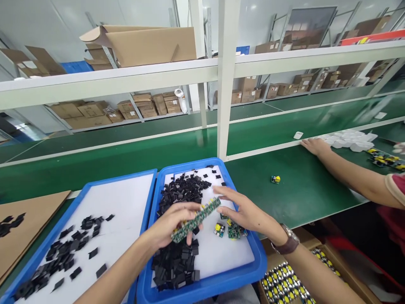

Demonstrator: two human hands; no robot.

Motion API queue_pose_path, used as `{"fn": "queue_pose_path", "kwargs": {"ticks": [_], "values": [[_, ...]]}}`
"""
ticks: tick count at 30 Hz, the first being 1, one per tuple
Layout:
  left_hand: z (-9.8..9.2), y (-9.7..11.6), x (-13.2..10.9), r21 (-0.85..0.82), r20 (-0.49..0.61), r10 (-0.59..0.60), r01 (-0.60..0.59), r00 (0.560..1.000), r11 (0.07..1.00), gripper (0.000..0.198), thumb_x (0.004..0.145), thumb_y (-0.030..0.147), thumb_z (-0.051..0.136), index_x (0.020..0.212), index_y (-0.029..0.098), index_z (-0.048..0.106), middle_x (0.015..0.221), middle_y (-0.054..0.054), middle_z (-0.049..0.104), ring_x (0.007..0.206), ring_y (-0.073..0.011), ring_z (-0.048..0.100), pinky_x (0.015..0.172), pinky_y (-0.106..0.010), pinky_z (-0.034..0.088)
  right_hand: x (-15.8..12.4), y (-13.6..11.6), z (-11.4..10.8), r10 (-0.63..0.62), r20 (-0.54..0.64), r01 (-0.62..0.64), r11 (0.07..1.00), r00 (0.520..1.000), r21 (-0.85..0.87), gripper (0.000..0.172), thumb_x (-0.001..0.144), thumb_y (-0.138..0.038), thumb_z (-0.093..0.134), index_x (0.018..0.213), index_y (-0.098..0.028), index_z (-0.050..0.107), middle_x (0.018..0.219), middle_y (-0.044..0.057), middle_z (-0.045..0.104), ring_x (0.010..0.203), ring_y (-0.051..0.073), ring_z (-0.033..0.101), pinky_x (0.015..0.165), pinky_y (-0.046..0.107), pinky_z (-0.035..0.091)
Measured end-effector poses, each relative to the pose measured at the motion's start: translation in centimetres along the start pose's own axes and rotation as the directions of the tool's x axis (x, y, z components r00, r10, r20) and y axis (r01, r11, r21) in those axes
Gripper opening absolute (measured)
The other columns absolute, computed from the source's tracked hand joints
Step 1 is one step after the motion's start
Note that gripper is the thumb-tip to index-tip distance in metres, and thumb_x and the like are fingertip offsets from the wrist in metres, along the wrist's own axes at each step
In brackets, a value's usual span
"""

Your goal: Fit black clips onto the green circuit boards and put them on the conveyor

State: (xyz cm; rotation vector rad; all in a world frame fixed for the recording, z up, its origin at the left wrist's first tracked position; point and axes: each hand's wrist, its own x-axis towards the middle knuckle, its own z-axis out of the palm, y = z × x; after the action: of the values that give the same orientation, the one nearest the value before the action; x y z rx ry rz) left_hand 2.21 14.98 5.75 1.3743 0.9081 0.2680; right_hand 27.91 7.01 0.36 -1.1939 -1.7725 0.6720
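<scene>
My left hand (169, 221) is closed around a long strip of green circuit boards (198, 220), which slants up to the right above a blue-rimmed tray (261, 257). At the strip's upper end is my right hand (242, 207), with thumb and fingers apart; whether it touches the strip I cannot tell. Beneath it, a small circuit board with a yellow part (219, 229) and a cluster of green boards (236, 231) lie on the tray's white lining. Small black pieces (180, 264) are heaped along the tray's left side, partly hidden by my left hand.
Left of it, a second blue tray (126, 190) holds scattered black pieces (74, 245). A box of boards (286, 283) stands low at right. One board (275, 179) lies on the green bench, near a co-worker's hand (316, 147) and white plastic housings (351, 139). A post (225, 84) rises behind.
</scene>
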Motion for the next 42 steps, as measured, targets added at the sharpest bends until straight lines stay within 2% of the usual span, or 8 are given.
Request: {"fn": "queue_pose_path", "kwargs": {"ticks": [4,8,11,16,22,31,36,42], "values": [[2.5,-1.5,-2.0,-0.271,0.139,-0.093,0.129,0.986,0.954,0.040,0.091,0.044,0.069,0.113,0.011,0.071,0.060,-0.006,0.067,0.038,-0.0052,0.042,0.039,-0.016,0.025,-0.3,-0.7,2.1,0.052,0.038,-0.055,0.996,0.998,0.072,0.032,0.102,-0.029,0.062,0.132,-0.027,0.071,0.114,0.004,0.081,0.099,0.022,0.077,0.091,0.038,0.065],[4.6,-3.3,-1.8,-0.440,-0.255,-0.097,-0.026,0.962,0.898,0.039,0.088,0.044,0.073,0.114,0.015,0.068,0.075,-0.002,0.065,0.049,-0.0055,0.046,0.043,-0.015,0.032,-1.4,-0.4,4.8,-0.003,-0.123,-0.002,0.999,0.992,-0.042,0.030,0.100,-0.022,0.063,0.128,-0.023,0.072,0.114,0.007,0.080,0.097,0.022,0.076,0.091,0.037,0.063],[5.5,-4.4,-1.6,-0.465,-0.347,-0.115,-0.064,0.931,0.883,0.046,0.089,0.047,0.071,0.124,0.018,0.063,0.090,-0.005,0.068,0.053,-0.0070,0.048,0.044,-0.018,0.037,-1.7,-0.5,4.9,-0.026,-0.085,0.017,0.994,0.996,-0.106,0.031,0.100,-0.020,0.063,0.130,-0.023,0.071,0.119,0.009,0.078,0.107,0.024,0.074,0.098,0.040,0.061],[5.1,-4.6,-1.7,-0.003,-0.220,0.100,-0.103,0.970,0.995,0.059,0.089,0.052,0.072,0.138,0.020,0.062,0.076,0.000,0.066,0.051,-0.0113,0.050,0.046,-0.022,0.040,-1.5,-1.7,2.8,0.059,0.018,-0.059,0.998,0.998,0.008,0.037,0.100,-0.024,0.063,0.137,-0.025,0.067,0.115,0.006,0.078,0.097,0.019,0.075,0.087,0.034,0.064],[4.6,-4.0,0.4,0.368,-0.339,0.390,-0.261,0.856,0.892,0.043,0.095,0.052,0.061,0.123,0.022,0.075,0.088,-0.005,0.077,0.066,-0.0192,0.064,0.059,-0.026,0.050,-0.7,-2.0,4.3,-0.035,-0.265,-0.012,0.985,0.964,-0.173,0.030,0.104,-0.027,0.057,0.131,-0.022,0.069,0.123,0.011,0.077,0.113,0.025,0.074,0.102,0.040,0.060],[1.8,-4.3,4.0,0.573,-0.305,0.368,-0.139,0.879,0.807,0.050,0.091,0.064,0.054,0.073,0.020,0.070,0.054,0.001,0.061,0.050,-0.0179,0.055,0.051,-0.024,0.045,1.0,-1.0,5.7,0.022,-0.259,-0.147,0.869,0.966,-0.472,0.023,0.105,-0.028,0.056,0.118,-0.022,0.073,0.112,0.009,0.079,0.099,0.022,0.075,0.090,0.033,0.058],[-1.0,-3.7,5.8,0.647,-0.169,0.409,-0.212,0.897,0.732,0.051,0.085,0.067,0.059,0.107,0.025,0.077,0.097,-0.004,0.081,0.090,-0.0282,0.076,0.080,-0.030,0.062,1.4,-0.6,3.3,0.098,-0.063,-0.116,0.822,0.993,-0.557,0.019,0.092,-0.038,0.076,0.100,-0.020,0.079,0.094,0.008,0.080,0.106,0.030,0.068,0.098,0.045,0.052],[-0.8,-4.9,5.1,0.625,-0.072,0.438,-0.301,0.896,0.720,0.047,0.083,0.062,0.064,0.122,0.038,0.073,0.126,0.001,0.078,0.123,-0.0361,0.071,0.105,-0.046,0.059,1.7,0.0,2.5,0.080,-0.029,-0.081,0.996,0.996,-0.041,0.054,0.094,-0.050,0.070,0.140,-0.022,0.064,0.138,0.007,0.072,0.120,0.022,0.070,0.104,0.031,0.055]]}}
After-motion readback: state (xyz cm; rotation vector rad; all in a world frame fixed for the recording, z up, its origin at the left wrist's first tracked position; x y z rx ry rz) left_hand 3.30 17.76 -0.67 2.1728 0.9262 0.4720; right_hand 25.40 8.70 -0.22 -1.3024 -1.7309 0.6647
